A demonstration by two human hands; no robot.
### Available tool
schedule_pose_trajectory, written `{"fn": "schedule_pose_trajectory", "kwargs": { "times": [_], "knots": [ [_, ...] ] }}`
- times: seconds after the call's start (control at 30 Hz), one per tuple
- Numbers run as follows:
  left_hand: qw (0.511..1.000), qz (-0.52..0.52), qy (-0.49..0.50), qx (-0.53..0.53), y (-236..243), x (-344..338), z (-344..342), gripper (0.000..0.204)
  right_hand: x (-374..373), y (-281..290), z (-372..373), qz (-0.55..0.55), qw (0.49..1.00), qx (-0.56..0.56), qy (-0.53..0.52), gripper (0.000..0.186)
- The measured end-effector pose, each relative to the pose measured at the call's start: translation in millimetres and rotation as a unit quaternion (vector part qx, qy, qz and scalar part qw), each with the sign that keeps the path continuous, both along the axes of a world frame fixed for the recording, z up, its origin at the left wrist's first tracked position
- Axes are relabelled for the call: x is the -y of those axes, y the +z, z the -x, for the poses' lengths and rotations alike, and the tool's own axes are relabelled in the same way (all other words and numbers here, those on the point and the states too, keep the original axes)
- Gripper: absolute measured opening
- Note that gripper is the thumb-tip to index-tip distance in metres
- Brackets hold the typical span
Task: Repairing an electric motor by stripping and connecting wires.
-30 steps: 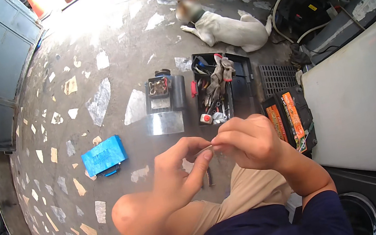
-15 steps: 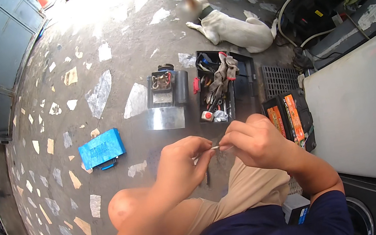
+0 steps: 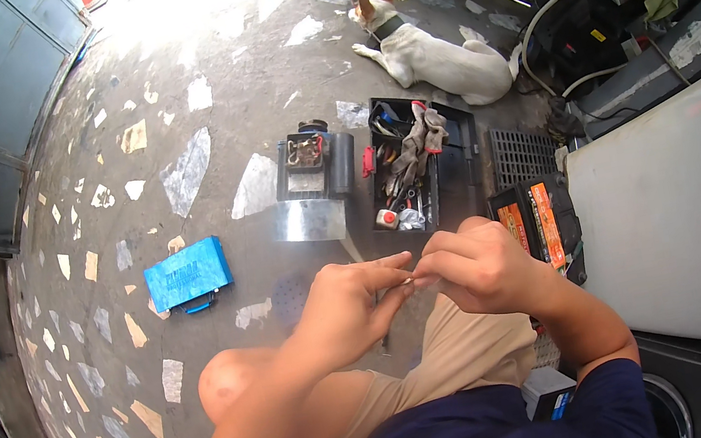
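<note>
Head view gives me both hands meeting in front of the chest: the left hand [image 3: 343, 309] and the right hand [image 3: 476, 267] are pinched fingertip to fingertip on a small metal piece [image 3: 407, 282], too small for me to tell what it is. I see both sets of fingers closed on it, thumbs and forefingers pressed together, with the remaining fingers curled. The piece sits above the person's tan-clad lap, just this side of the black tool tray [image 3: 406, 173]. The forearms come up from the lower edge and bend inward, the left one crossing above a bare knee [image 3: 234, 380]. A thin dark rod [image 3: 384, 337] hangs or lies just below the hands, partly hidden by them. The tool tray holds grey gloves [image 3: 416, 140], pliers and other small tools I cannot sort out. Left of the tray stands a dark grey device [image 3: 313, 165] on a metal sheet; further left of it lies a blue case [image 3: 187, 274]. Right of the tray is an orange-and-black battery [image 3: 531, 223], then a white container [image 3: 672, 204]. Beyond the tray a white dog [image 3: 434, 54] lies on the speckled floor [image 3: 163, 111].
</note>
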State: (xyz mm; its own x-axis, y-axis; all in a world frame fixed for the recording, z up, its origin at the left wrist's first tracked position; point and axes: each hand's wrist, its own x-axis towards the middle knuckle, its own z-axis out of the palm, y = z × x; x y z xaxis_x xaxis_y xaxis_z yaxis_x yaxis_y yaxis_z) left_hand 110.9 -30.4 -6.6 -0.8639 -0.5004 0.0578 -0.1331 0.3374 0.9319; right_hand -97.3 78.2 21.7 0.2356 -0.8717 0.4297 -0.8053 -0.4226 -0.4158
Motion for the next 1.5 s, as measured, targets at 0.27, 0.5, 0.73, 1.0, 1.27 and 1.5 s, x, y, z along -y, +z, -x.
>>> {"fn": "schedule_pose_trajectory", "kwargs": {
  "times": [0.27,0.5,0.73,1.0,1.27,1.5],
  "knots": [
    [0.982,-0.146,-0.073,0.099,4.1,2.9,4.8,0.032,-0.9,-8.4,14.3,-0.005,0.999,-0.044,0.022,0.013],
    [0.997,-0.028,-0.060,0.040,-18.4,-8.2,14.1,0.023,-6.4,0.4,15.3,-0.021,0.971,-0.228,0.066,0.014],
    [0.988,0.143,0.044,-0.041,-30.2,-20.2,24.9,0.023,-8.3,-8.6,21.3,-0.057,0.985,-0.160,0.028,0.010],
    [0.907,-0.398,-0.138,0.009,-4.4,-4.3,22.9,0.039,-10.1,4.6,33.2,-0.047,0.997,-0.018,0.062,0.022],
    [0.975,-0.192,-0.056,0.095,-4.4,-7.5,25.5,0.017,-8.9,3.4,35.1,-0.081,0.995,-0.027,0.059,0.021],
    [0.999,0.030,0.021,0.015,-10.7,-11.3,23.8,0.017,-7.6,-5.8,32.6,-0.120,0.992,0.001,0.024,0.017]
  ]
}}
